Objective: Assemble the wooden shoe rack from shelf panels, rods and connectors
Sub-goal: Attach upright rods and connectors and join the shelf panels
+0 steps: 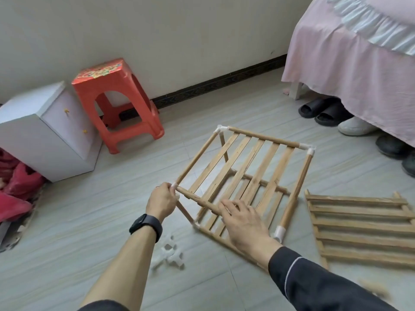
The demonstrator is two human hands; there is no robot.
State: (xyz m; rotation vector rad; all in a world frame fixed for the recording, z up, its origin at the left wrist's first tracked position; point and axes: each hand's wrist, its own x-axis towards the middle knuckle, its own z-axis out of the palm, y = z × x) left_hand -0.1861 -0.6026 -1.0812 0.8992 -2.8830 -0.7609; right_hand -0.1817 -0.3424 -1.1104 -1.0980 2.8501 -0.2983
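Left hand point(161, 202) gripping the near-left corner connector point(173, 186), right hand point(243, 223) resting open-fingered on the front rod point(193, 197), I steady the tilted rack point(242, 158) on the floor point(112, 209); uneven pressing, I judge, could pop rods from their sockets.

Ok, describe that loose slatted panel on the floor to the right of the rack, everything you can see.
The slatted panel is pale wood: several parallel slats joined by cross battens, one near its left end, another further right. It lies flat on the grey floor, right of the half-built rack and apart from it. Its right end runs out of frame. Only the floor touches it.
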